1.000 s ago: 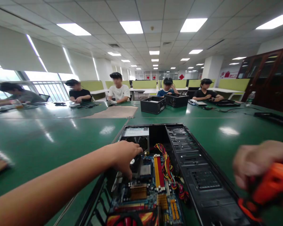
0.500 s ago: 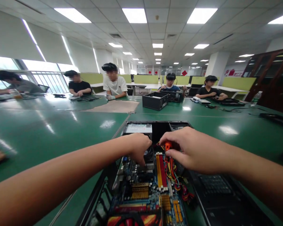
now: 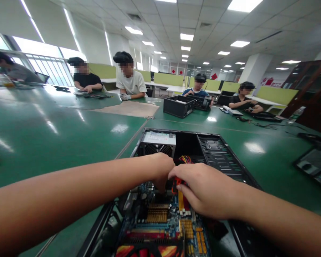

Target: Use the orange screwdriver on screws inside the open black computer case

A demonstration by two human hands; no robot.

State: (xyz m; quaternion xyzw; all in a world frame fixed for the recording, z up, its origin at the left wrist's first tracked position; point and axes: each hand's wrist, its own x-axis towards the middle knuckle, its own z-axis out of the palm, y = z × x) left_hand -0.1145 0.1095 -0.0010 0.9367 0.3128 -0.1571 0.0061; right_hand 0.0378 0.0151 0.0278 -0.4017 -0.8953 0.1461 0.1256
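A tan sheet (image 3: pixel 131 108) lies on a green table (image 3: pixel 96 139). Right of the sheet stands a black computer case (image 3: pixel 178 109); much farther right are a clear bottle (image 3: pixel 298 113) and a dark wooden cabinet (image 3: pixel 315 92). Behind the sheet sits a person in a white T-shirt (image 3: pixel 131 84), with lime-green partitions (image 3: pixel 167 78) beyond. Left of it, past the table, runs a window railing (image 3: pixel 46 67).

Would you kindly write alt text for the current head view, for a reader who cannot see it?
A person's bare left hand and right hand are close together over a motherboard in an open computer case, the right holding an orange tool. Other people are around the green table beyond.
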